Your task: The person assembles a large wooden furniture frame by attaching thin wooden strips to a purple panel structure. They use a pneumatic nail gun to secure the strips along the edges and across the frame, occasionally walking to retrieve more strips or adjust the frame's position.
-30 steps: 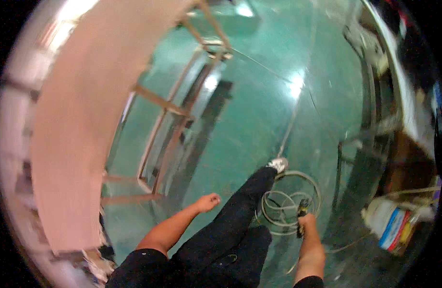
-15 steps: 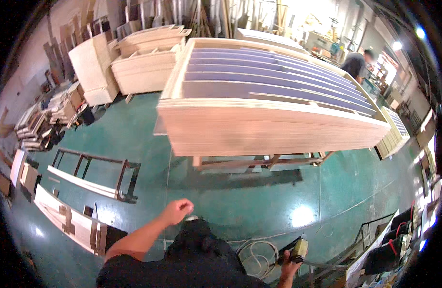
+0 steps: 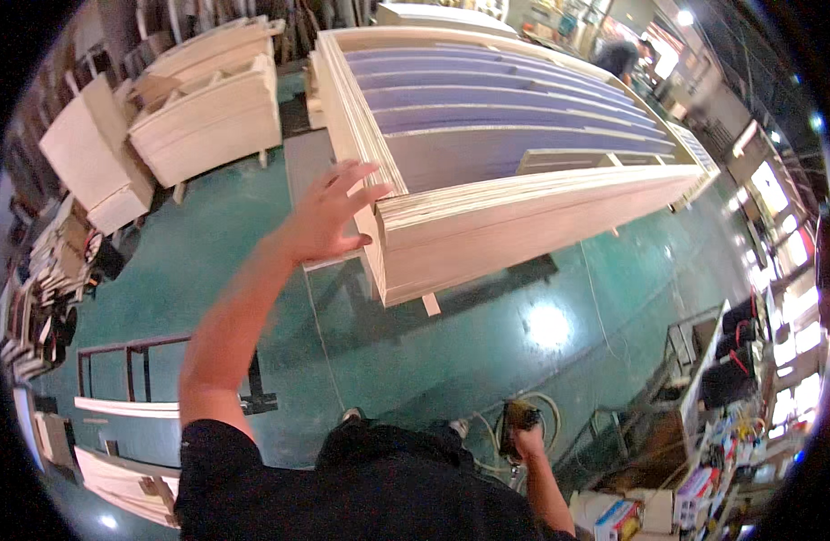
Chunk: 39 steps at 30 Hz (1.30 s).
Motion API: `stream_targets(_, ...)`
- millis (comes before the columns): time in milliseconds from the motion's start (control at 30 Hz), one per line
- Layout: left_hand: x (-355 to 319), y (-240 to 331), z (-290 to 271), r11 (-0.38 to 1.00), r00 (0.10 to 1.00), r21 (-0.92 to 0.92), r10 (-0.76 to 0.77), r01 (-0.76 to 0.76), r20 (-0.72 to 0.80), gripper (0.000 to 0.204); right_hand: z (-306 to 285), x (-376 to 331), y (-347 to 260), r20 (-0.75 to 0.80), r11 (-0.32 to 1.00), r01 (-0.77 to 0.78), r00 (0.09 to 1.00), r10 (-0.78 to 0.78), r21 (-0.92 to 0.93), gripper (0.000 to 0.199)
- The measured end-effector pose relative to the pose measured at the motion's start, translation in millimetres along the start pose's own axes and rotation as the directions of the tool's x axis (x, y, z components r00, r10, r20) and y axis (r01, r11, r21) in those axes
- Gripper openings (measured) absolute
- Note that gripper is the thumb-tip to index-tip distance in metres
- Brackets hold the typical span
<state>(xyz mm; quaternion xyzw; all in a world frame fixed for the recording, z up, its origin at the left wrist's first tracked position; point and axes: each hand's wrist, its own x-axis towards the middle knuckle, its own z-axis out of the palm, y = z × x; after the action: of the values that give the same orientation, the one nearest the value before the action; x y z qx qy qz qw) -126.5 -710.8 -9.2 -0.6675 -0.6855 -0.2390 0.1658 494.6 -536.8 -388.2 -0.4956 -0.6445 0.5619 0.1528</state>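
Note:
My left hand [image 3: 329, 216] reaches forward with its fingers spread, at the near left corner of a large stack of pale wooden frames [image 3: 523, 225]. The fingertips overlap the corner; whether they press on it I cannot tell. Inside the top frame, long pale slats [image 3: 514, 106] run over a bluish-purple surface. Low at my right side, my right hand [image 3: 528, 442] is closed around the grip of a nail gun [image 3: 521, 415] with a yellow and dark body. A pale hose [image 3: 552, 410] lies coiled on the floor beside the nail gun.
More pale wooden stacks [image 3: 212, 126] stand at the far left. A dark metal frame [image 3: 131, 361] lies on the green floor [image 3: 415, 361] to my left. Boxes and supplies [image 3: 694, 487] crowd the lower right. At the far right, another person [image 3: 620, 59] bends forward.
My left hand has moved forward from near my body to the stack's corner, and its curled fingers have spread. The stack appears closer. The nail gun stays in my right hand.

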Motion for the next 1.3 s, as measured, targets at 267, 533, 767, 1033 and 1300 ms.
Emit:
stream_targets(267, 86.4, -47.6, 17.6, 0.832, 0.745, -0.152, 0.547, -0.533, 0.382, 0.097, 106.3, -112.9, 140.4, 0.026, 0.804, -0.237, 0.954, 0.299, -0.545, 0.03)
stream_targets(533, 140.6, -57.6, 9.0, 0.659, 0.503, -0.402, 0.749, -0.636, 0.432, 0.099, 234.7, -146.6, 73.0, -0.054, 0.516, -0.821, 0.543, 0.838, -0.244, 0.051)
stream_targets(767, 153.4, -61.3, 14.0, 0.646, 0.46, -0.382, 0.751, -0.661, 0.474, 0.077, 310.0, -19.1, 1.9, 0.048, 0.789, -0.486, 0.84, 0.54, -0.376, 0.049)
stream_targets(1033, 161.0, -66.4, 12.6, 0.6, 0.386, -0.48, 0.791, -0.64, 0.475, 0.065, 355.9, 3.5, -157.0, -0.259, 0.879, -0.409, 0.901, 0.348, -0.245, 0.046)
stream_targets(1300, 163.1, -67.5, 12.3, 0.619, 0.346, -0.535, 0.776, -0.575, 0.527, 0.078, 456.9, -92.9, -213.3, -0.295, 0.79, -0.601, 0.781, 0.55, -0.117, 0.053)
